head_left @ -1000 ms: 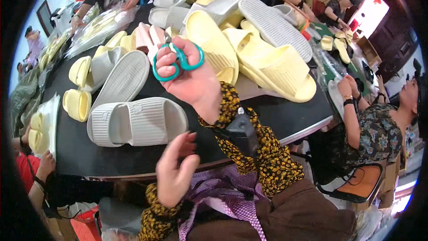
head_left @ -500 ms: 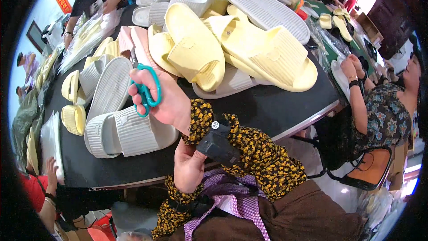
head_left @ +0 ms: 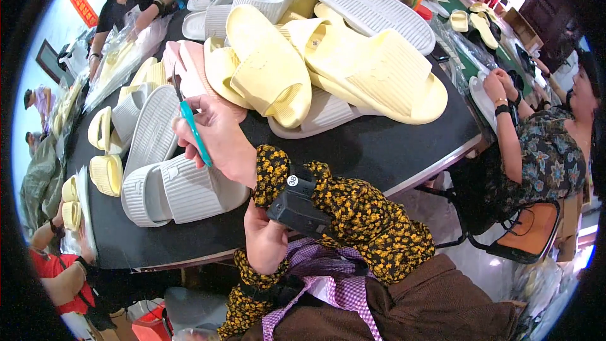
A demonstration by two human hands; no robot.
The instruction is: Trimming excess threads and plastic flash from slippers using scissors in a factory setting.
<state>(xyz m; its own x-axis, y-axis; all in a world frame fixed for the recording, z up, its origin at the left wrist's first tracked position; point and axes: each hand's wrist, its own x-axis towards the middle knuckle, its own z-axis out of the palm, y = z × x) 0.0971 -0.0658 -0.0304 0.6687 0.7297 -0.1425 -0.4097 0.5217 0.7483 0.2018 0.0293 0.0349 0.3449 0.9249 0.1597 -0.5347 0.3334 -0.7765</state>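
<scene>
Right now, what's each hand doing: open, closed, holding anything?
Right hand: closed on the teal-handled scissors, above the grey slipper.
Left hand: low at the table edge, partly hidden by the right forearm; grip cannot be told.

Single head view, fisheye, worn on the person's head, tilted down and forward over the black table point(head_left: 379, 145). Close range: right hand point(head_left: 218, 136) mid-frame, left hand point(head_left: 265, 240) just below it, forearms entering from the lower edge. Rim bends straight edges; co-workers sit at the periphery.
</scene>
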